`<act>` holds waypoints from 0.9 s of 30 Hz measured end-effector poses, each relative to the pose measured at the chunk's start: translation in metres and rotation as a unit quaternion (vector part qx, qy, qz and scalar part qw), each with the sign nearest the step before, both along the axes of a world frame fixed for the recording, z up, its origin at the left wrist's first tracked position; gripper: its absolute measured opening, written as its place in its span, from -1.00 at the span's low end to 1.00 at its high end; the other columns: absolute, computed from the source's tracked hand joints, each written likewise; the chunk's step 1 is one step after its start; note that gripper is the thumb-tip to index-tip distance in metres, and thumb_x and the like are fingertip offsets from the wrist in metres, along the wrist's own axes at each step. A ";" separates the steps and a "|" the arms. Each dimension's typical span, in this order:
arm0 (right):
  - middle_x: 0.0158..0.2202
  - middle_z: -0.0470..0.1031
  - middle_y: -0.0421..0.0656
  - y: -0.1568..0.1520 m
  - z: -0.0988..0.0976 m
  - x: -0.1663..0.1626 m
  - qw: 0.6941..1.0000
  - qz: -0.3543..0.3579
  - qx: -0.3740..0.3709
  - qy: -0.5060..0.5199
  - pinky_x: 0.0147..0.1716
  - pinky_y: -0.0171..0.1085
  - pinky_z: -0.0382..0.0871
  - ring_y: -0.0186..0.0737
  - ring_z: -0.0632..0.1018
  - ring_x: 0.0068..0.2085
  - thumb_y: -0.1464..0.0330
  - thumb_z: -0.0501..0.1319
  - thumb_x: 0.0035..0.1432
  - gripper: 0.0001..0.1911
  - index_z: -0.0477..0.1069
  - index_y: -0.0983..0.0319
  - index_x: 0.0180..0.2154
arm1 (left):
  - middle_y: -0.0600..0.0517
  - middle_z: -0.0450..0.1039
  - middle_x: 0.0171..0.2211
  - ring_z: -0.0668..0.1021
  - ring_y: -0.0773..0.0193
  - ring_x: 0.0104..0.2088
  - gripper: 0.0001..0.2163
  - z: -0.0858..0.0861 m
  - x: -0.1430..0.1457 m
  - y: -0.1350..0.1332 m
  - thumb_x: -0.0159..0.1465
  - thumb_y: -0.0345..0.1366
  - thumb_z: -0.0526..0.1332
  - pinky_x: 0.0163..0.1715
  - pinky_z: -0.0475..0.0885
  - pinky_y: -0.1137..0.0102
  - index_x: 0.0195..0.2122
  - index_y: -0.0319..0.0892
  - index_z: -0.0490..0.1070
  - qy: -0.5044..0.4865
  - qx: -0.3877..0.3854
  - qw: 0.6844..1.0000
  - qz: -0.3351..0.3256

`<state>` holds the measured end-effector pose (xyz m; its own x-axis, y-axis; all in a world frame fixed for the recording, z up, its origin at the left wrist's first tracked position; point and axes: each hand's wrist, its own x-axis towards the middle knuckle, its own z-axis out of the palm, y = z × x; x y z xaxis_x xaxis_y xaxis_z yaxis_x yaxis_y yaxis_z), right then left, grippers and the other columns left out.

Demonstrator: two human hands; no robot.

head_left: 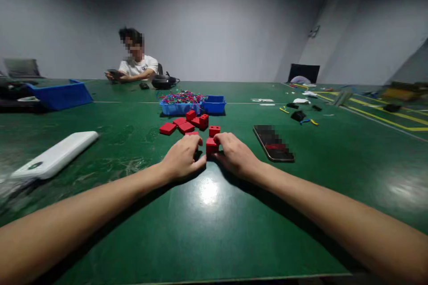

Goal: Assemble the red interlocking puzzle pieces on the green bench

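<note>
Worked at a green table (207,240) in front of a pale grey wall (234,31), with glare from a light at the lower centre of the frame. Included, in the upper left, a person (138,69) in a white top behind the far edge, with a dark object in hand.

Held a red block (211,146) at the centre of the frame with the right hand (236,153). Clamped that grip on the block, with fingertips above and thumb low, apparently to steady it. Showed a two-holed block (214,131) just above it in the frame; could not tell whether stacked on top or standing behind.

Curved the left hand (182,156) just left of the held block, with thumb and fingertips of its grip apart. Could not confirm contact with the partly hidden block (191,133) beyond those fingers. Turned both hands inward, probably to share the same small working area.

Grouped loose red blocks (186,128) at the upper centre, likely for easy reach. Set a light blue bin (180,109) of coloured wires (183,97) behind them, beside a darker blue bin (214,105), presumably to contain small parts. Laid a phone (272,142) right of centre and a white device (56,153) at the left, both seemingly clear of the fingers.
</note>
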<state>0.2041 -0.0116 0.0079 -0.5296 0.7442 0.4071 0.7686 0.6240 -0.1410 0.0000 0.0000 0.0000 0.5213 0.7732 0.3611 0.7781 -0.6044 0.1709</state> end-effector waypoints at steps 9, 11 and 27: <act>-0.12 0.47 0.04 -0.020 0.001 0.034 0.998 0.004 -0.041 0.039 -0.21 -0.14 0.46 -0.05 0.55 -0.17 0.49 0.27 0.14 -0.70 0.30 0.29 -0.07 | -0.21 0.46 -0.11 0.51 0.04 -0.13 -0.60 0.006 0.002 -0.006 0.28 -0.12 0.06 -0.08 0.43 0.16 0.02 -0.31 0.29 -0.047 -0.053 0.995 -0.064; -0.13 0.47 0.04 -0.019 -0.003 0.039 0.998 0.012 -0.022 0.058 -0.22 -0.15 0.46 -0.06 0.55 -0.17 0.49 0.26 0.15 -0.72 0.29 0.28 -0.09 | -0.23 0.46 -0.08 0.52 0.03 -0.11 -0.59 0.008 0.008 -0.008 0.32 -0.07 0.02 -0.07 0.42 0.16 -0.01 -0.31 0.34 -0.075 -0.076 0.992 -0.067; -0.21 0.47 -0.06 -0.006 -0.011 0.030 0.983 0.075 0.009 0.169 -0.24 -0.23 0.42 -0.17 0.51 -0.23 0.33 0.21 0.22 -0.84 0.32 0.22 -0.16 | 0.17 0.32 -0.60 0.31 0.47 -0.63 -0.76 -0.003 0.048 0.037 0.14 -0.16 0.27 -0.58 0.20 0.53 -0.37 -0.27 0.38 -0.425 -0.349 0.833 -0.070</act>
